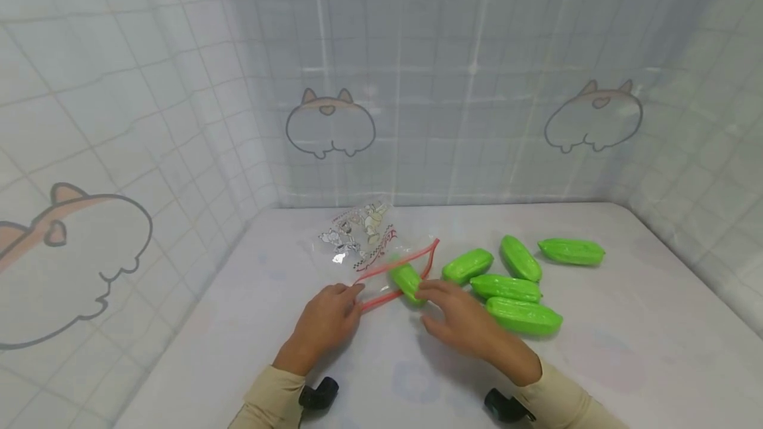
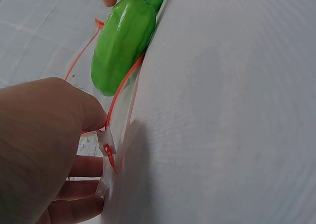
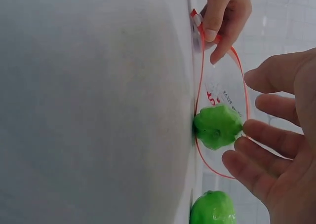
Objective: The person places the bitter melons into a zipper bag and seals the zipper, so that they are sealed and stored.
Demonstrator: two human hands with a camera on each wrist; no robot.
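Ridged green gourd (image 1: 406, 281): in the open mouth of the clear zip bag (image 1: 374, 227), far end inside, near end jutting over the red zipper rim (image 1: 378, 272).
Left hand (image 1: 328, 315): at the gourd's 8 o'clock, thumb and fingers pinching the bag's rim.
Right hand (image 1: 461, 320): at its 4 o'clock, fingers spread, fingertips at the near end, thumb apart.
Risk: the gourd could roll out or the mouth sag, should the left pinch slip.
Count: one bag, six gourds; five loose gourds (image 1: 523, 316) lie around 3 o'clock.
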